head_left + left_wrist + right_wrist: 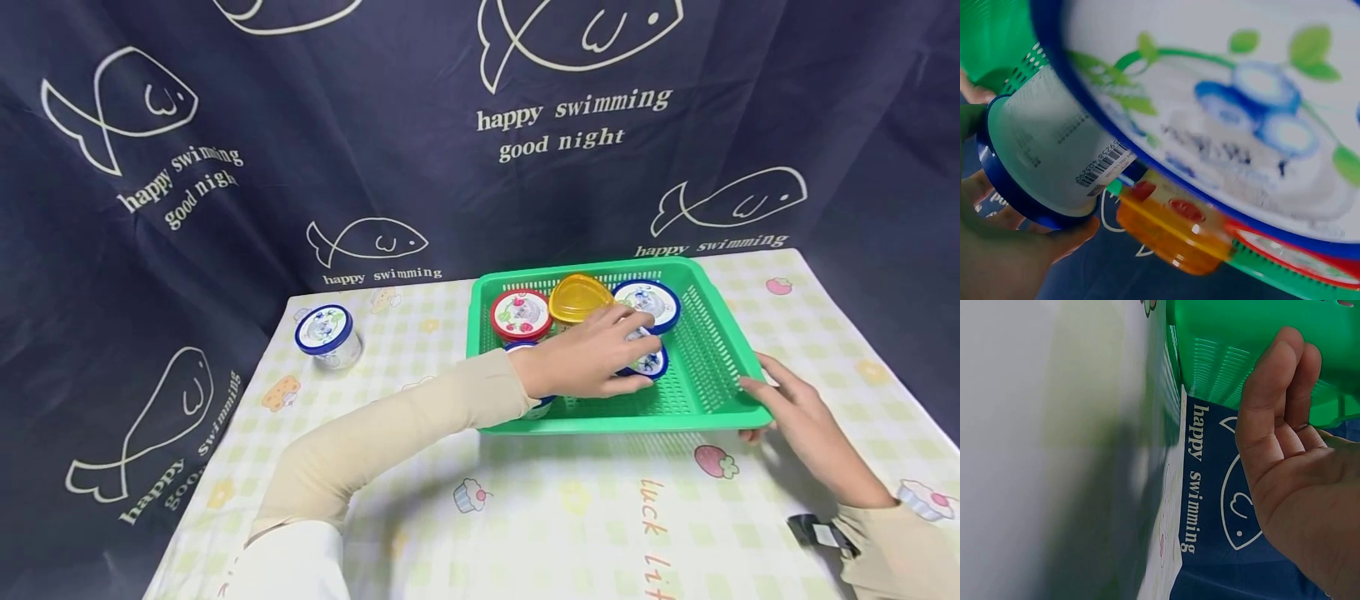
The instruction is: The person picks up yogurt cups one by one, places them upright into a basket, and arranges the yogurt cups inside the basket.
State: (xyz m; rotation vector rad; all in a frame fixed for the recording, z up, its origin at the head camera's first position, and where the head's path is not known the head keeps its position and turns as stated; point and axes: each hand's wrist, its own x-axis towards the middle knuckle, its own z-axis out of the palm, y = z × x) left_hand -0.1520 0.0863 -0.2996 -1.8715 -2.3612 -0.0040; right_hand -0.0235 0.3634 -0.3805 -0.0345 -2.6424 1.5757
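My left hand (585, 354) reaches into a green basket (600, 422) and grips a blue-rimmed cup (649, 364) at its lid. In the left wrist view, the gripped cup (1054, 137) shows a white side with a barcode. At the basket's front right corner, my right hand (806, 421) holds the rim, thumb on top and fingers below. Beside the left hand are a red-lidded cup (521, 314), an orange-lidded container (580, 297) and another blue-lidded cup (648, 304). My wrist partly hides a further blue-lidded cup (541, 408) at front left.
A separate blue-lidded cup (327, 333) stands on the left of the table, outside the basket. The table has a checked cloth (570, 517) with printed motifs. Close behind the basket hangs a dark blue curtain (450, 167) with fish drawings.
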